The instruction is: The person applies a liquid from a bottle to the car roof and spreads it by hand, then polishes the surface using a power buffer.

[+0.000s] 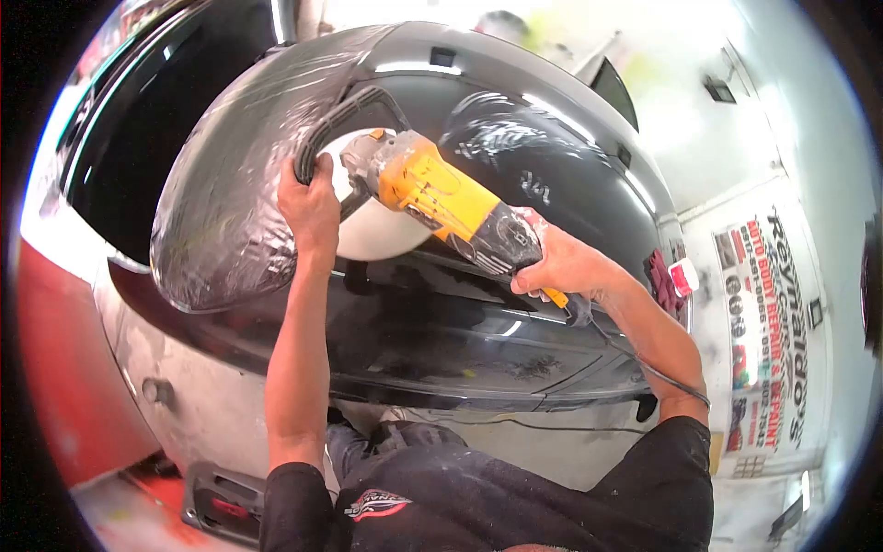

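Left hand [311, 210]: fingers clamped on the black loop handle [336, 115] of the yellow polisher [432, 189]. Right hand [563, 267]: fingers wrapped around the polisher's rear grip. The white polishing pad [377, 237] lies against the black car bumper [441, 340], at the middle of its glossy face.

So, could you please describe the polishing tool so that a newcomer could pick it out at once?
Find the big glossy black car panel filling the middle of the view. Pressed to it is the polisher, left hand on its black loop handle, right hand at its rear grip. Its bright yellow body and round white pad set it apart from the dark paint.
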The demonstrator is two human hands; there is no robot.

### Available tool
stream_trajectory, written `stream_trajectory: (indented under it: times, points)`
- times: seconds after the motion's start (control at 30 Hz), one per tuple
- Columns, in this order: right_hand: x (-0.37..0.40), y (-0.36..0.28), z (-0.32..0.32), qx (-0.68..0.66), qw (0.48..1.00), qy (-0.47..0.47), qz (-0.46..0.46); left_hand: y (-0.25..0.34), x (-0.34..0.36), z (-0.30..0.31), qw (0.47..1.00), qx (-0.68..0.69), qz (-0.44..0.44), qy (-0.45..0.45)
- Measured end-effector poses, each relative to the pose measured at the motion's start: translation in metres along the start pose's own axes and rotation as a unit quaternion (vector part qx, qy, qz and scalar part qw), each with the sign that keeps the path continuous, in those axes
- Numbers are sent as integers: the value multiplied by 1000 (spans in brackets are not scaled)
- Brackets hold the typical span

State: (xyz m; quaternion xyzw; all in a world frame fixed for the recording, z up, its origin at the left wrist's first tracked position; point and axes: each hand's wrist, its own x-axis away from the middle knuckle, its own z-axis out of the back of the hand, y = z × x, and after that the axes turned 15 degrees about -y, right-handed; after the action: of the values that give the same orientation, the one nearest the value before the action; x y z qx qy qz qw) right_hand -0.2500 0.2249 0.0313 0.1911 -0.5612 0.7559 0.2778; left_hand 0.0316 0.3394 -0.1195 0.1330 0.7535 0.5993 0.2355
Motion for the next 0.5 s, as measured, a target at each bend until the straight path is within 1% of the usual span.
stream_trajectory:
  times: [0.03, 0.07, 0.13, 0.17, 0.23, 0.27, 0.33, 0.4, 0.43, 0.47, 0.5]
  points:
    - [14, 12, 6, -17, 1000, 5, 6, 4, 6, -21, 1000, 16, -25, -10]
    - [28, 35, 12, -31, 999, 23, 38, 8, 14, -40, 999, -10, -32, -33]
    - [56, 84, 20, -58, 991, 65, 98, 17, 33, -83, 998, -22, -17, -60]
    - [84, 83, 18, -93, 993, 63, 43, 26, 46, -104, 996, -34, -6, -88]
    - [121, 120, 19, -117, 987, 101, 36, 10, 66, -149, 990, 2, -58, -127]
    - [139, 135, 18, -127, 984, 117, 34, 14, 80, -171, 986, 16, -76, -150]
    - [174, 155, 14, -161, 975, 150, 27, 22, 108, -209, 979, 22, -73, -190]
    - [201, 177, 12, -170, 968, 183, 15, 34, 133, -246, 972, 30, -96, -211]
    - [212, 187, 10, -171, 966, 194, 10, 43, 143, -256, 965, -16, -64, -253]
    - [222, 200, 9, -174, 962, 209, 5, 47, 151, -269, 960, -7, -28, -278]
    - [230, 211, 8, -176, 958, 226, 2, 45, 158, -283, 958, -15, -39, -283]
